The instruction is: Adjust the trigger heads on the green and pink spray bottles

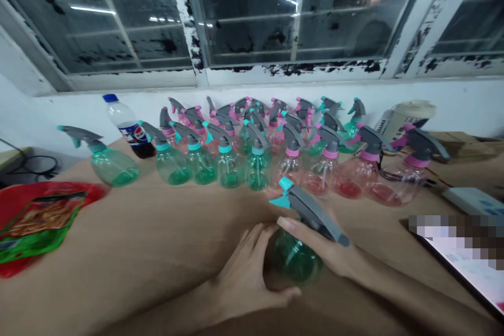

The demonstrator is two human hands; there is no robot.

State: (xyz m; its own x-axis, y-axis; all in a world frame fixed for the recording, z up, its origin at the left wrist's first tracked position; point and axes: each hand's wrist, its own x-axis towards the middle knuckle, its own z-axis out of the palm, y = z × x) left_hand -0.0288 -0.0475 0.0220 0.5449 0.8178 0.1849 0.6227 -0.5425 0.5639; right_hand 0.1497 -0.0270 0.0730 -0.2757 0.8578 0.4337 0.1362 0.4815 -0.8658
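A green spray bottle (297, 254) with a grey and turquoise trigger head stands a little tilted near the front of the table. My right hand (328, 247) is closed round its neck, thumb on the near side; its other fingers are mostly hidden behind the bottle. On the left side of the same bottle, my left hand (248, 273) is curved with thumb and fingers wide apart. Whether its fingertips touch the plastic I cannot tell. Just beyond are more spray bottles in rows, such as a green one (258, 170) and a pink one (315, 181).
A cola bottle (136, 134) and a separate green spray bottle (116, 168) stand at the left. Nearer lies a red and green snack packet (43, 220). On the right are a bright-screened device (460, 257), a white box (474, 202), cables and a cream container (413, 113).
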